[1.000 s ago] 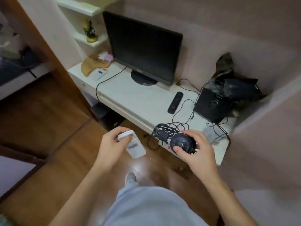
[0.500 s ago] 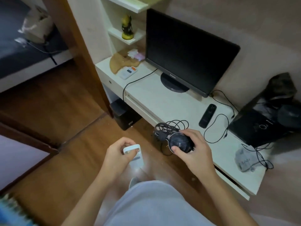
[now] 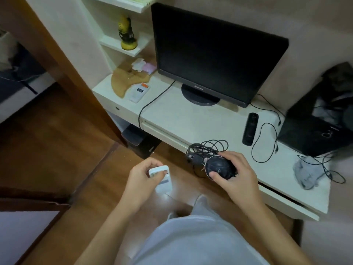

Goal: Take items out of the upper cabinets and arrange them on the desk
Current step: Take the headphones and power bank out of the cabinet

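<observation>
You have stepped closer, yet your right hand [image 3: 236,175] still grips the round black device [image 3: 217,167] with its coiled cable [image 3: 202,150] at the worktop's [image 3: 191,119] near edge, and your left hand [image 3: 140,180] still holds the white device [image 3: 162,178] over the floor, so neither is placed yet.

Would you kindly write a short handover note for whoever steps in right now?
Left hand grips a small white device above the floor, short of the desk.
Right hand grips a round black gadget with its coiled cable at the desk's front edge.
Already on the desk: a black remote.
Left: set both held things down and arrange them.
</observation>
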